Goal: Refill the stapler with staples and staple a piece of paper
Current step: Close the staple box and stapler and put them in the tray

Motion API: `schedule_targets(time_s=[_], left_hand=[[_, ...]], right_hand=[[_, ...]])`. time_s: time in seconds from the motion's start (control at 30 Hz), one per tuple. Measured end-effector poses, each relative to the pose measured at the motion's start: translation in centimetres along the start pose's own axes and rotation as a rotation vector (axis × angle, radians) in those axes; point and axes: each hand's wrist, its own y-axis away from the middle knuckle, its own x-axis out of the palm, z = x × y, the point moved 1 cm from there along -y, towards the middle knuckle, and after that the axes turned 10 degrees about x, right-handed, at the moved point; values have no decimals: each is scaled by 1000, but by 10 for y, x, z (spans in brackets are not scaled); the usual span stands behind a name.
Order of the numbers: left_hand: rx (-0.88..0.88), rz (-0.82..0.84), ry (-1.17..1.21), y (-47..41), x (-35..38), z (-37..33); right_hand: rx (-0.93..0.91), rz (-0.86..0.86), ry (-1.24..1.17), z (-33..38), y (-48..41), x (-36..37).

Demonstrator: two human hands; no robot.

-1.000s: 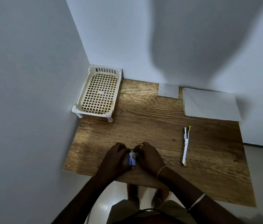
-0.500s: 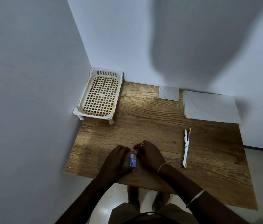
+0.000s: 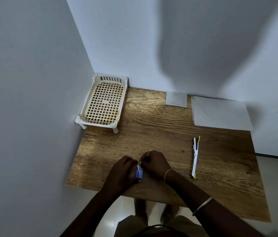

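A small blue-and-white staple box [image 3: 139,172] sits between my two hands near the table's front edge. My left hand [image 3: 123,171] grips the box from the left. My right hand [image 3: 154,164] pinches at its top end, fingers curled over the flap. The white stapler [image 3: 195,156], swung open flat with yellow tips, lies on the wooden table [image 3: 151,127] to the right of my hands, apart from them. A stack of white paper [image 3: 220,113] lies at the back right.
A cream plastic lattice tray [image 3: 105,102] stands in the back left corner against the walls. A small white card [image 3: 176,99] lies at the back middle. White walls close the left and back sides; floor shows past the right edge.
Both hands stay on the staple box at the same place; more of the box's blue face shows between them and the right hand's fingers have shifted toward its top end.
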Motion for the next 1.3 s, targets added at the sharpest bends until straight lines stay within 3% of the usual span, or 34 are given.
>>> schedule_targets(time_s=[0.2, 0.6, 1.13, 1.3], left_hand=[[1, 18, -2, -1, 0, -1], [-14, 25, 20, -1, -5, -5], [5, 54, -20, -3, -12, -11], [-23, 77, -73, -4, -9, -13]], right_hand=[[58, 59, -11, 5, -8, -4], [-39, 101, 90, 4, -5, -9], [-122, 4, 102, -7, 9, 3], [-118, -102, 71, -20, 13, -2]])
